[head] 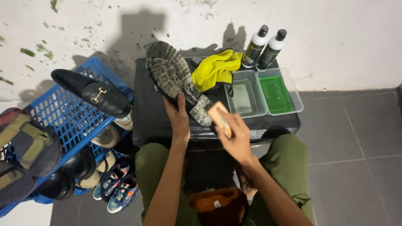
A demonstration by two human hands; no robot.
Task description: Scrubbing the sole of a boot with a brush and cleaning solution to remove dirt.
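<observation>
The left hand (179, 119) has its fingers closed around the edge of a dark lug-soled boot (178, 81), which it holds sole-up above a low black table (146, 109). The grey, dirt-caked tread faces the camera, with the heel lying nearest the fingertips. The right hand (236, 138) grips a pale wooden-backed brush (220, 118), whose end touches the heel just beyond the left thumb.

Beyond the fingers, on the table, lie a crumpled yellow cloth (215, 69), a clear plastic tray of cloudy water (246, 94) and a clear plastic tray of green liquid (278, 92).

Risk, as judged: the boot is held along one edge only, so firm brush pressure could twist it loose. Loosened dirt could fall onto the green trousers (287, 161). A wide stroke could knock the nearer tray.
</observation>
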